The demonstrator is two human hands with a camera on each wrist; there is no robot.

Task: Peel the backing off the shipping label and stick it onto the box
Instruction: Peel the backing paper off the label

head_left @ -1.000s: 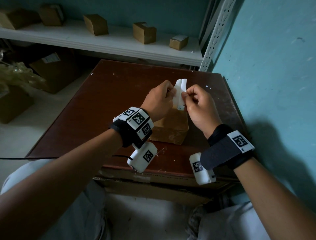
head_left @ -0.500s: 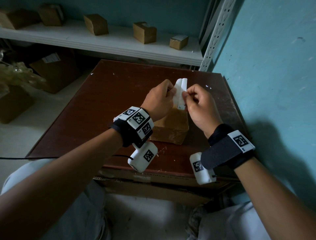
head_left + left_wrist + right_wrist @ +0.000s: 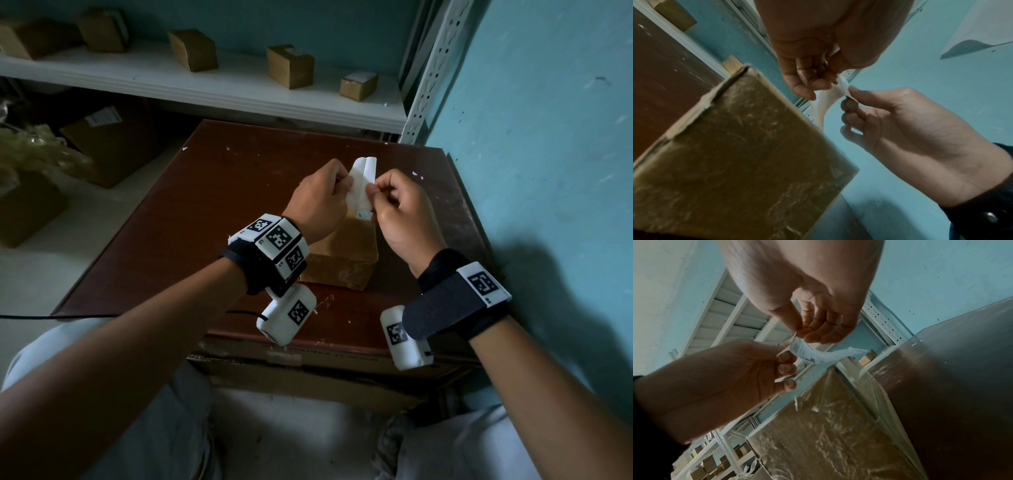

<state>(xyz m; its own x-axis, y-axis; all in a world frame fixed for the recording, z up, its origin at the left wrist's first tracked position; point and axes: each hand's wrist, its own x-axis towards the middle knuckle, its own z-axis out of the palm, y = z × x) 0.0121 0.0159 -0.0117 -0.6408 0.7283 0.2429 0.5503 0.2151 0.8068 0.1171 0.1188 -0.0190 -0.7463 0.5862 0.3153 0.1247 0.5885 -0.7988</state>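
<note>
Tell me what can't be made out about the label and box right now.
- Shipping label print: too small and blurred, right wrist view.
- Whether the backing has separated: pinching left hand and right hand cover the edges.
- Box top: hidden behind both hands, head view.

Box (image 3: 346, 253) sits on table (image 3: 205, 212), shelf (image 3: 212, 92) behind it.

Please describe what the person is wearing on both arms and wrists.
The forearms are bare, with no sleeves. The left wrist has a black strap with white blocks printed with black square codes, and a white camera box below with a thin black cable. The right wrist has a wide black strap, one white code tag and a white box.
</note>
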